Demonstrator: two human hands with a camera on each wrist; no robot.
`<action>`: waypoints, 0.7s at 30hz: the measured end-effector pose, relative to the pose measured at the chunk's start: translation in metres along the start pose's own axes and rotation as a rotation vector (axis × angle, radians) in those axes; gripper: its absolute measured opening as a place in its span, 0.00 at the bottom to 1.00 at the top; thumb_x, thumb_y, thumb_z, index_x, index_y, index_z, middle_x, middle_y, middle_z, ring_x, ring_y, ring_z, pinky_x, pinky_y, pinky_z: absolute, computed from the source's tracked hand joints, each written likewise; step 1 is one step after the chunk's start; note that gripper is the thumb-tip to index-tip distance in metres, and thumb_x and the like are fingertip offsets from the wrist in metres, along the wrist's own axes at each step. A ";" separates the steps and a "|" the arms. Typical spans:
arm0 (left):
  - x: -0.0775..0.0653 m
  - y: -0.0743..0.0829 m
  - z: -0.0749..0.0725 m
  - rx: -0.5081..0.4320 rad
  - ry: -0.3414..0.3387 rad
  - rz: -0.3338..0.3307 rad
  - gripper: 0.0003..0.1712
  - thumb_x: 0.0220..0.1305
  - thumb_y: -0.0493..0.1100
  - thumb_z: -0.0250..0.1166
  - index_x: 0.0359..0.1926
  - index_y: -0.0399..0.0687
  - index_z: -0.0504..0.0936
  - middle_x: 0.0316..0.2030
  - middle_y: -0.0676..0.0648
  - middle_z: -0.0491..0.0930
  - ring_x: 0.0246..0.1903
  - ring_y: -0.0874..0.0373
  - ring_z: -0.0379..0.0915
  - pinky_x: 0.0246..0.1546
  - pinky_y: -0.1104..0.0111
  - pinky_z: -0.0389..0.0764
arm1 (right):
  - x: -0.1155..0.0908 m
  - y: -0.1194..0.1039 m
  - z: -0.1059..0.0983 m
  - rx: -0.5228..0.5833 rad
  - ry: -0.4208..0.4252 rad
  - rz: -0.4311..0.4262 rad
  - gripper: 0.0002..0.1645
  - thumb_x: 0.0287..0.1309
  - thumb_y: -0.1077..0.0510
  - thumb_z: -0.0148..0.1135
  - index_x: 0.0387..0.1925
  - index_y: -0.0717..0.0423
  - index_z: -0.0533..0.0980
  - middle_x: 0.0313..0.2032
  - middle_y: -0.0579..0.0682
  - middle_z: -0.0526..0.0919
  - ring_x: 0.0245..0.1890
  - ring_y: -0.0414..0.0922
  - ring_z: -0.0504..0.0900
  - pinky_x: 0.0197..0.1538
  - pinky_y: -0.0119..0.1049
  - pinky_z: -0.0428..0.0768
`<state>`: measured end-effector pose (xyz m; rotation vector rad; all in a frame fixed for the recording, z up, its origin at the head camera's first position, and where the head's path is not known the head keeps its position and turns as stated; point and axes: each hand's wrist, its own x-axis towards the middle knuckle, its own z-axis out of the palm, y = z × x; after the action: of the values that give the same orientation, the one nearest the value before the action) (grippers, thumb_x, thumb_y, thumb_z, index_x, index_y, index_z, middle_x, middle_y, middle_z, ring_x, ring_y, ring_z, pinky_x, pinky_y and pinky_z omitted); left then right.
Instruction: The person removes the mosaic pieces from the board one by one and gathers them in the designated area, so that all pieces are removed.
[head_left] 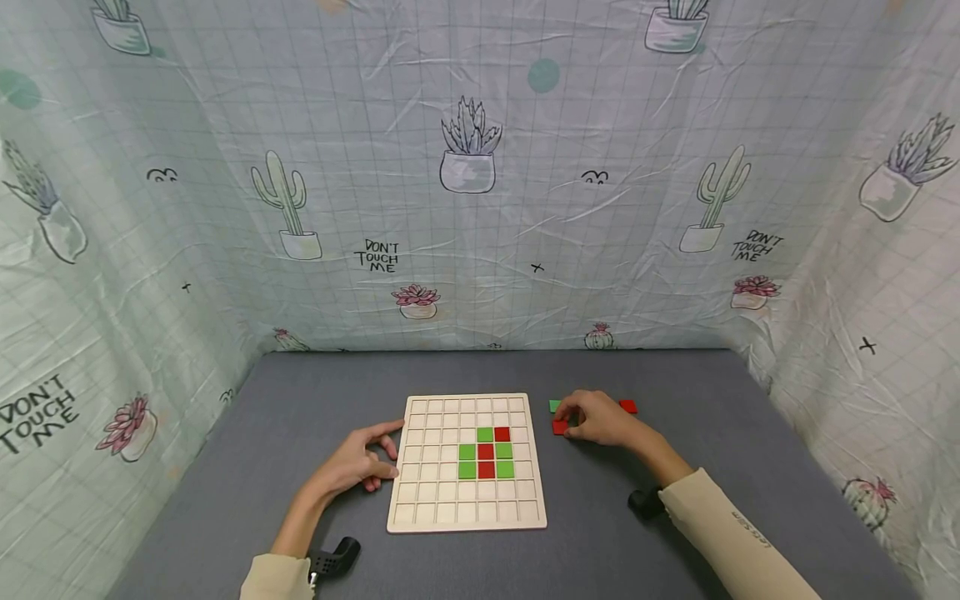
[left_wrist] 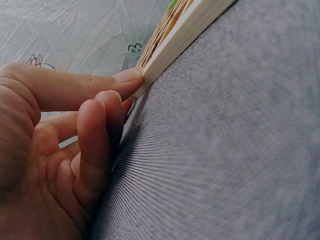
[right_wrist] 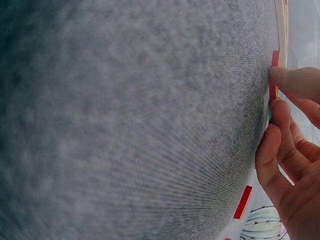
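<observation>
A square wooden grid board (head_left: 427,500) lies on the table. Several green tiles and a few red tiles fill cells right of its middle, among them a red tile (head_left: 486,452). My left hand (head_left: 351,465) is at the board's left side; thumb and index finger are spread and touch its edge, the other fingers bent. Right of the board, my right hand (head_left: 600,418) pinches a red square tile (head_left: 559,427) low over the tabletop. In the right wrist view, the thumb covers part of that tile (right_wrist: 275,59). A green tile (head_left: 554,406) lies just behind, partly hidden by the fingers.
Another red tile (head_left: 628,407) lies beyond the right hand. The grey tabletop (head_left: 315,392) ends at a patterned curtain (head_left: 472,250), which hangs behind it and on both sides. Each wrist wears a black strap device, such as the left one (head_left: 336,558).
</observation>
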<state>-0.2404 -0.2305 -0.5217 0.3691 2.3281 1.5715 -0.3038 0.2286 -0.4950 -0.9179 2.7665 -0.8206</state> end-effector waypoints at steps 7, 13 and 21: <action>0.001 0.000 0.000 0.002 0.003 -0.012 0.49 0.55 0.31 0.74 0.77 0.37 0.64 0.40 0.37 0.75 0.16 0.62 0.73 0.17 0.68 0.80 | 0.000 -0.002 -0.001 -0.009 -0.008 0.005 0.11 0.57 0.63 0.72 0.43 0.54 0.87 0.39 0.49 0.83 0.33 0.36 0.78 0.38 0.29 0.78; 0.001 0.000 0.001 0.012 0.007 -0.012 0.49 0.55 0.31 0.74 0.77 0.37 0.64 0.40 0.37 0.75 0.16 0.62 0.73 0.17 0.68 0.80 | 0.000 -0.002 -0.002 -0.014 -0.006 0.000 0.11 0.57 0.63 0.72 0.43 0.55 0.87 0.38 0.49 0.83 0.33 0.36 0.78 0.38 0.29 0.77; 0.000 0.001 0.001 0.010 0.001 -0.007 0.49 0.55 0.31 0.73 0.77 0.36 0.63 0.40 0.37 0.75 0.16 0.62 0.73 0.18 0.69 0.80 | 0.001 0.000 -0.001 -0.018 -0.015 -0.004 0.12 0.57 0.63 0.72 0.44 0.55 0.86 0.38 0.49 0.83 0.33 0.36 0.78 0.38 0.29 0.78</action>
<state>-0.2400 -0.2292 -0.5213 0.3625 2.3362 1.5585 -0.3046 0.2287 -0.4941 -0.9297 2.7641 -0.7875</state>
